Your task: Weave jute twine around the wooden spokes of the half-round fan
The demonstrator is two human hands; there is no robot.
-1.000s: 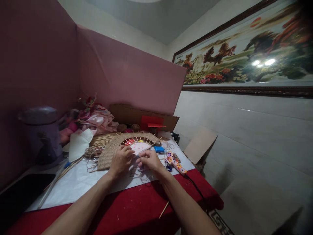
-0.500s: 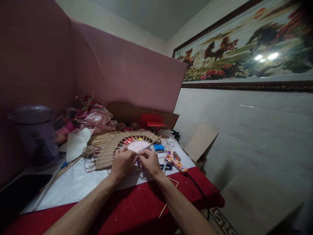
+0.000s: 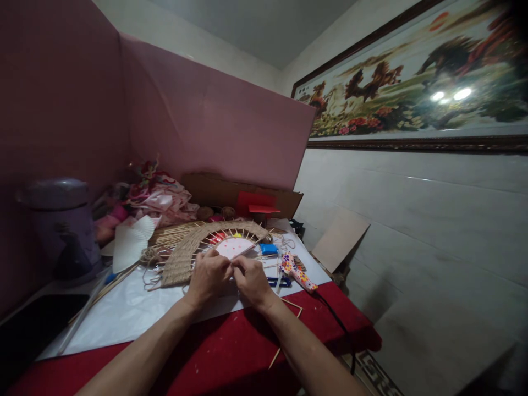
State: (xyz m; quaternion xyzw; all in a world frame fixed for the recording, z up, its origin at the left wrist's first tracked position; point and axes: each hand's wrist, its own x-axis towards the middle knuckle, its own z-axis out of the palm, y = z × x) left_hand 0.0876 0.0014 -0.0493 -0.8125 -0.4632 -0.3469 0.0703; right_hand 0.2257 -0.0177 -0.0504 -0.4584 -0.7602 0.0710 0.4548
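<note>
Head view: on a table spread with plush red cloth (image 3: 206, 352) and a smooth white sheet (image 3: 119, 311), a fan-shaped piece (image 3: 179, 264) lies just beyond and against two bare hands. Its coarse, woven straw-coloured band arches around thin wooden spokes and a half-round white panel (image 3: 233, 247) dotted red. The left hand (image 3: 210, 273) and right hand (image 3: 252, 280) meet at the panel's near edge, fingers curled; whether they grip anything cannot be told. To the right sit a shiny blue packet (image 3: 269, 249) and a flower-patterned glue gun (image 3: 299, 275).
</note>
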